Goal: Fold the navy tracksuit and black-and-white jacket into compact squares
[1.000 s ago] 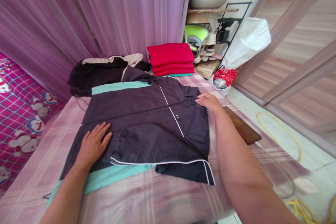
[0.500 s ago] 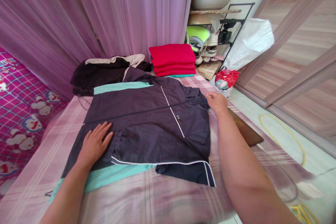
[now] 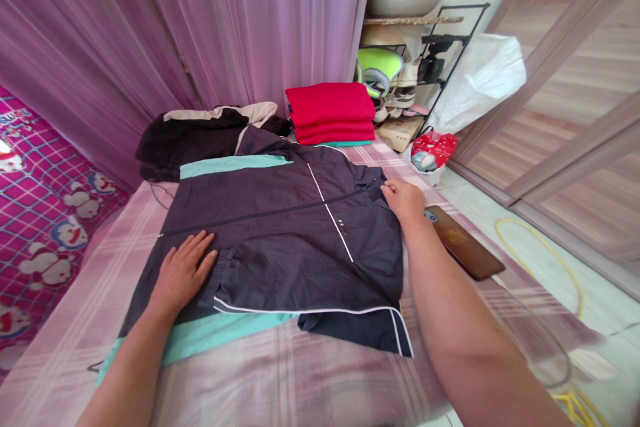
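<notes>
A dark jacket (image 3: 280,213) with teal side panels and white piping lies front up on the bed, its collar toward the right. One sleeve is laid across its near half. My left hand (image 3: 185,267) rests flat on the jacket near the hem, fingers stretched out. At the collar, my right hand (image 3: 404,199) is closed, with fingertips pinching the collar's edge. Just right of that wrist lies a phone (image 3: 465,243) with a cable plugged in, partly hidden by my forearm.
Folded red clothes (image 3: 330,113) are stacked behind the jacket. Beside them sits a heap of black and beige clothing (image 3: 195,140). A shoe rack (image 3: 440,47), a white bag (image 3: 480,80) and a red bag (image 3: 434,147) stand past the bed's far right corner. A purple curtain (image 3: 250,20) hangs behind.
My right hand has moved slightly left with the jacket's collar, which now folds in toward the jacket. More of the phone shows. My left hand stays in place.
</notes>
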Demonstrator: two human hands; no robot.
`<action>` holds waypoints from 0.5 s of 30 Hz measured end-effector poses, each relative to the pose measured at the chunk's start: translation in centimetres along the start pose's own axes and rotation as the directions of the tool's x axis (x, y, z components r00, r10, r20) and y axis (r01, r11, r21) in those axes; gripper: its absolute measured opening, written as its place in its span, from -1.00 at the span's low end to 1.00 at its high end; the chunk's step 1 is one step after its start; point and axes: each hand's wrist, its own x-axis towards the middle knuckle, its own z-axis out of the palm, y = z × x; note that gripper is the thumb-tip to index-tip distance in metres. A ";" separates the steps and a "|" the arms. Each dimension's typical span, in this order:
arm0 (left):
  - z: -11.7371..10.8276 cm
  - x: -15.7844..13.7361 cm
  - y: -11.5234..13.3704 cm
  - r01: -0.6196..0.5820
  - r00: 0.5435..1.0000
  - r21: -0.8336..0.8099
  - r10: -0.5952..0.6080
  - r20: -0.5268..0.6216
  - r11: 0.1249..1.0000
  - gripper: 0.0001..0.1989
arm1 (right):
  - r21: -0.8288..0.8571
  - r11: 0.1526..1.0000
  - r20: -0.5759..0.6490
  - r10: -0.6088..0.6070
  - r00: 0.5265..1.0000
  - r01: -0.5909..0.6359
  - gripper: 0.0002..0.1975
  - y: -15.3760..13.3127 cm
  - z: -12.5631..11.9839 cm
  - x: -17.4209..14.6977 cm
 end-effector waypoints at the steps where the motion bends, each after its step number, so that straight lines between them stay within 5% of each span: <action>1: 0.0 0.0 0.0 0.000 1.000 0.000 0.000 0.001 1.000 -0.43 | 0.004 1.000 0.006 0.005 1.000 -0.005 -0.71 0.0 0.0 -0.1; 6: -0.1 0.0 0.0 0.001 1.000 -0.005 -0.001 0.010 1.000 -0.42 | 0.079 0.996 0.039 0.027 0.999 -0.030 -0.69 0.6 -0.3 0.3; 11: 0.2 0.0 -0.2 0.012 1.000 0.001 -0.012 0.002 1.000 -0.43 | 0.370 0.926 0.054 0.066 0.996 -0.081 -0.65 0.8 -0.4 1.5; 15: 0.4 0.0 -0.2 0.001 1.000 0.005 -0.001 -0.014 1.000 -0.44 | 0.361 0.933 0.137 -0.065 0.988 0.011 -0.63 0.2 -0.2 1.3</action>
